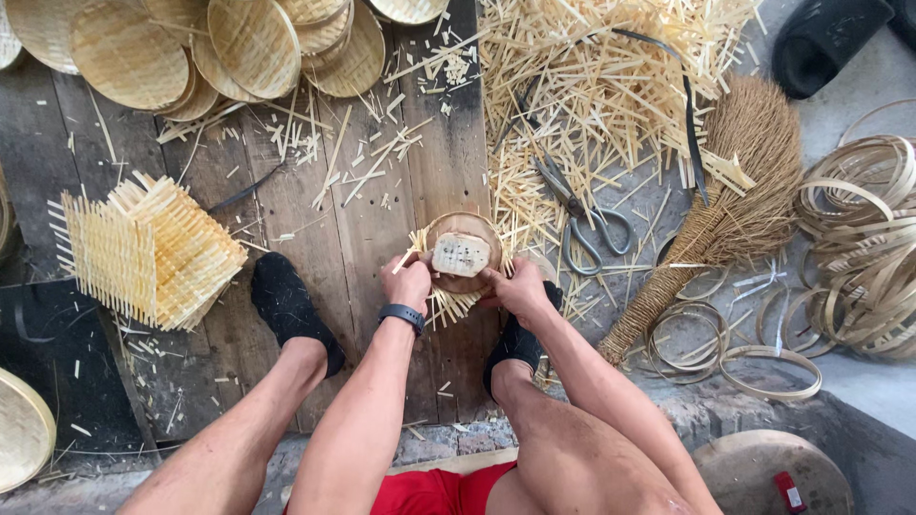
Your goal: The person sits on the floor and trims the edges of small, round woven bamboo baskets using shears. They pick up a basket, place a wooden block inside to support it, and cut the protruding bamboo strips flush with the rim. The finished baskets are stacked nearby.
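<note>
On the plank floor between my feet, a round wooden form point(464, 250) lies over a woven bamboo mat point(448, 303). The mat's loose strip ends stick out around the form. A pale block sits in the middle of the form. My left hand point(408, 283) grips the form's left edge and the strips there. My right hand point(515, 286) presses on its lower right edge, fingers curled over the strips.
A stack of square woven mats point(148, 250) lies at left. Finished round trays point(239, 43) are piled at the top left. Scissors point(580, 215) rest on bamboo offcuts point(592, 86), with a straw broom point(725, 210) and bamboo hoops point(859, 248) to the right. My feet wear black socks point(291, 310).
</note>
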